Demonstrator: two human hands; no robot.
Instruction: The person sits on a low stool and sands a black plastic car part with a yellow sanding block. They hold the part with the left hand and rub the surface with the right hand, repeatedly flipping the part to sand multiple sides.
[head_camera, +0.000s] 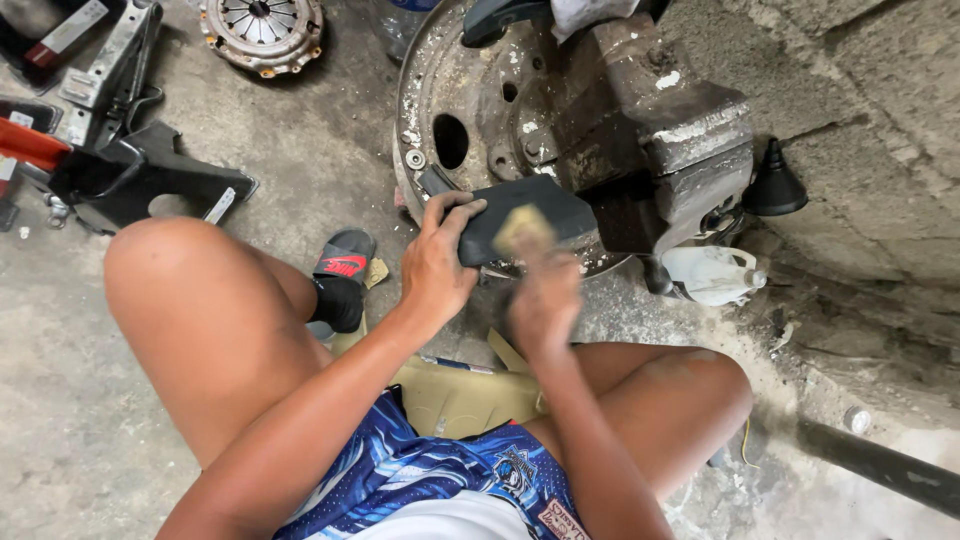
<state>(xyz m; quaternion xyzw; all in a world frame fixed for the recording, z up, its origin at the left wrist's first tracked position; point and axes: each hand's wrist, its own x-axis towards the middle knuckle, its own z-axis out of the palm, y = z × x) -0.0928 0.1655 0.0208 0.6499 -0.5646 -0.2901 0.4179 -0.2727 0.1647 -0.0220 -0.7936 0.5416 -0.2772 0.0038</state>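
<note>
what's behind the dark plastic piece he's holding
A rusty metal wheel disc and a grimy bench vise sit behind the dark plastic piece. The left hand steadies it; its clamped end is hidden.

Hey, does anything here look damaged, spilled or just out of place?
Yes. The vise is rusty and streaked with white residue, and the metal disc behind it is corroded. A white jug lies tipped on the floor. The right hand is blurred; the left hand holds the dark pad.

Both hands reach forward, the left hand (437, 262) clasped, the right hand (543, 296) motion-blurred.
</note>
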